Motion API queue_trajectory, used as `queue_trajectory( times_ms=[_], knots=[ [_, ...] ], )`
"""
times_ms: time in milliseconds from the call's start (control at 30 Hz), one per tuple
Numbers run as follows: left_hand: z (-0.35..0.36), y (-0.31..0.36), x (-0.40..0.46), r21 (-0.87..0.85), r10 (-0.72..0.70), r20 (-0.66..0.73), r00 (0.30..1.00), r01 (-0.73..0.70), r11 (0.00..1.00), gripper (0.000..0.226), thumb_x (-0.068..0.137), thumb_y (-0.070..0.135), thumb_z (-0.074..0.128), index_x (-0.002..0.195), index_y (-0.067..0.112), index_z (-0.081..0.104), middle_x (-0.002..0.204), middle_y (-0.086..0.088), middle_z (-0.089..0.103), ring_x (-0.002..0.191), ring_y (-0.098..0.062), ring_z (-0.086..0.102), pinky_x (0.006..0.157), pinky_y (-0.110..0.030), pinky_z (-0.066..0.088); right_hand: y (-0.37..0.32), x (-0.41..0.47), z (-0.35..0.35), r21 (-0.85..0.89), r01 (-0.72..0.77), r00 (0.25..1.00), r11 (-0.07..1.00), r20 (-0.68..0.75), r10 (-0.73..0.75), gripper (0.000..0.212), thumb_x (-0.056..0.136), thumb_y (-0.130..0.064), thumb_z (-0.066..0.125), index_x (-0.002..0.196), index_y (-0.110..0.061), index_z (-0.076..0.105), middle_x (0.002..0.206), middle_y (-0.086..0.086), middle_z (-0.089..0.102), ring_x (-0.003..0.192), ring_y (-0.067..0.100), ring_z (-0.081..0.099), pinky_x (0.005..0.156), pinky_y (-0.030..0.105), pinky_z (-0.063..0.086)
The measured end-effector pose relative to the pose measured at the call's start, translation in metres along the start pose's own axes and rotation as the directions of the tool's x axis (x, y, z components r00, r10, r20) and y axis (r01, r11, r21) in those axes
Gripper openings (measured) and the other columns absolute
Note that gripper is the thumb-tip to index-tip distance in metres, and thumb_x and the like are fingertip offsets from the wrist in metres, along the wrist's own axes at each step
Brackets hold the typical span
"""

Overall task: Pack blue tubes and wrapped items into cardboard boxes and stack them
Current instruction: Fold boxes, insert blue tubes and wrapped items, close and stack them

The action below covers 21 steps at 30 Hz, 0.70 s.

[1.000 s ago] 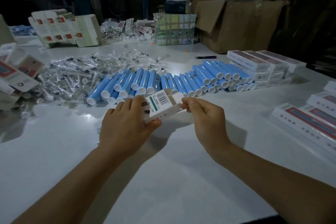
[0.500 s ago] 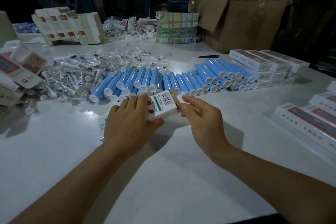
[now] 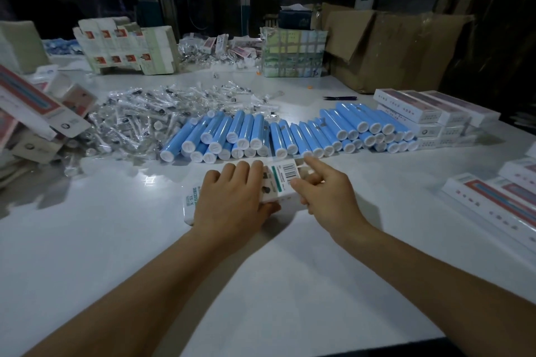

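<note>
We work at a wide white table [image 3: 116,255]. A big brown carton [image 3: 400,46] stands at its far right edge. Across the middle lies a long row of blue tubes [image 3: 290,136], white caps toward us, with a heap of clear wrapped items [image 3: 139,119] just to their left. Finished boxes are stacked at the right end of the row [image 3: 435,116] and along the near right edge [image 3: 499,203].

Just in front of the tubes, our left hand [image 3: 232,200] grips the small white box [image 3: 278,182] from above, fingers curled over its top, thumb beneath. Our right hand [image 3: 327,191] pinches the box's right end, its forefinger stretched toward the open flap.
</note>
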<state>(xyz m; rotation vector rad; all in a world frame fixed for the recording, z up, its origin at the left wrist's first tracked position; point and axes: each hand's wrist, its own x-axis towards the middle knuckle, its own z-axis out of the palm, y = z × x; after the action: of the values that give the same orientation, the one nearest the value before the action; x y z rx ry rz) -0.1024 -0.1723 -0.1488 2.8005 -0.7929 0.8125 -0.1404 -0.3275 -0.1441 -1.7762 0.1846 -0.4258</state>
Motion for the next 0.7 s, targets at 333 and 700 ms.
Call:
queue_trajectory(
  times_ms=[333, 700],
  knots=[
    [0.003, 0.001, -0.001, -0.027, -0.003, -0.011, 1.0, 0.002, 1.0, 0.068, 0.083, 0.066, 0.05, 0.131, 0.018, 0.041, 0.122, -0.002, 0.056, 0.104, -0.022, 0.051, 0.087, -0.035, 0.038, 0.004, 0.002, 0.004, -0.038, 0.053, 0.998, 0.998, -0.026, -0.054, 0.013, 0.094, -0.009, 0.056, 0.096, -0.021, 0.061, 0.101, 0.006, 0.058, 0.069, 0.004, 0.054, 0.049, 0.008, 0.042],
    [0.001, 0.001, 0.005, -0.084, -0.085, -0.037, 0.996, 0.082, 0.993, 0.076, 0.078, 0.063, 0.06, 0.136, 0.016, 0.046, 0.116, -0.004, 0.062, 0.1, -0.026, 0.058, 0.082, -0.04, 0.047, -0.007, 0.025, -0.018, 0.589, -0.176, 0.904, 0.788, -0.219, 0.366, 0.04, 0.091, -0.029, 0.06, 0.129, -0.018, 0.052, 0.103, -0.001, 0.062, 0.094, 0.015, 0.062, 0.07, 0.028, 0.053]
  ],
)
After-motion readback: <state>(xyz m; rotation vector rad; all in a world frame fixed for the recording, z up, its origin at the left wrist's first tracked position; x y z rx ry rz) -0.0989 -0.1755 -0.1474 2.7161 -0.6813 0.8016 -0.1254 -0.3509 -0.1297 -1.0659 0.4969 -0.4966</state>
